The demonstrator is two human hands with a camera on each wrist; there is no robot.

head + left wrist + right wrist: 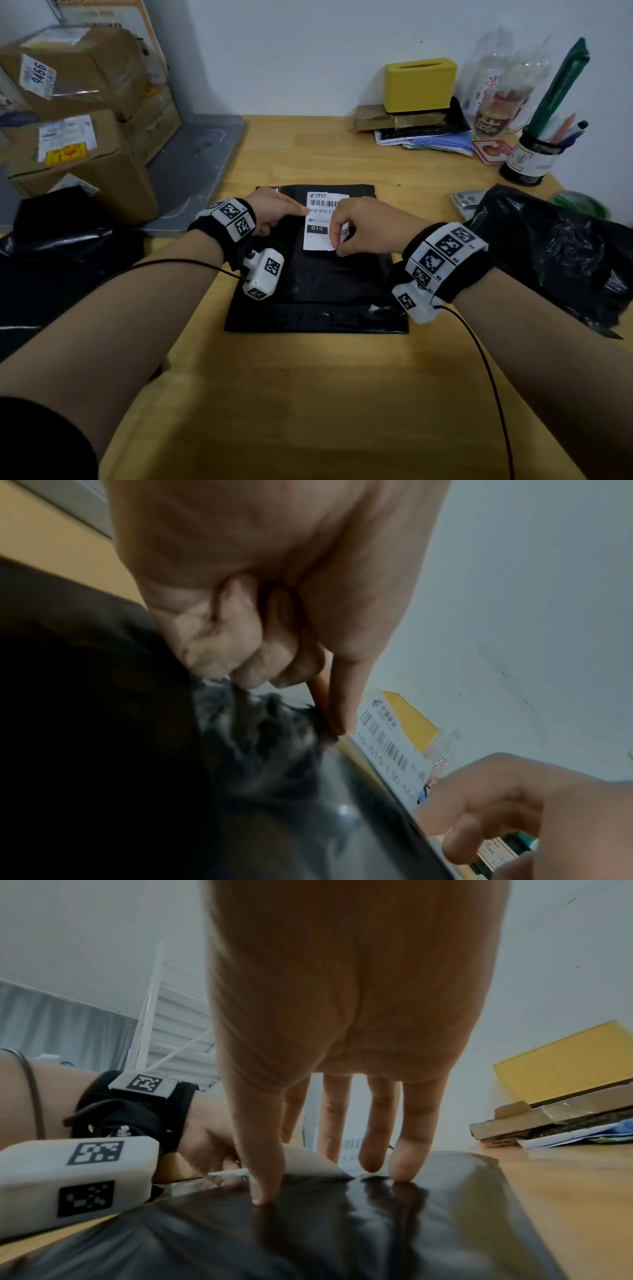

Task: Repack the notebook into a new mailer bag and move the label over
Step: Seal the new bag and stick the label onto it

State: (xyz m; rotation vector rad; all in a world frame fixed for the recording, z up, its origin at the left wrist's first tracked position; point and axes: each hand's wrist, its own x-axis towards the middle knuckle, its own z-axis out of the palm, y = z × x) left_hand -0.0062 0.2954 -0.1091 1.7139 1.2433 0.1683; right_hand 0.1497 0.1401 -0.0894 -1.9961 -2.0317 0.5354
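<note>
Table (308,394) first: wood top, and I've got the black mailer (318,284) lying flat mid-table, long side running away from me, flap end near me. Something flat bulges inside it; can't tell from here if that's the notebook. 2nd black bag (561,253) sits crumpled at right, well apart from the mailer, w/ a phone (466,202) poking out by its far edge. Boxes (78,113) stacked far left, more black plastic (58,246) in front of them. Far right corner: yellow box (420,84) on a pile of papers, glass mug (496,109), pen cup (534,157). Label (320,222) is white, barcode end away from me, lying on the mailer's far half, upright to my view. Left hand (274,212) is at the label's left edge; index finger (342,696) straight, tip pressing down at that edge near the barcode, other fingers curled into the palm, holding nothing. Right hand (363,229) covers the label's right side; thumb (263,1177) and little finger tips touch the black film, fingers mostly straight and pointing down, near right corner of the label under thumb and forefinger. Whether I'm pinching that corner or just pressing it, I can't tell.
</note>
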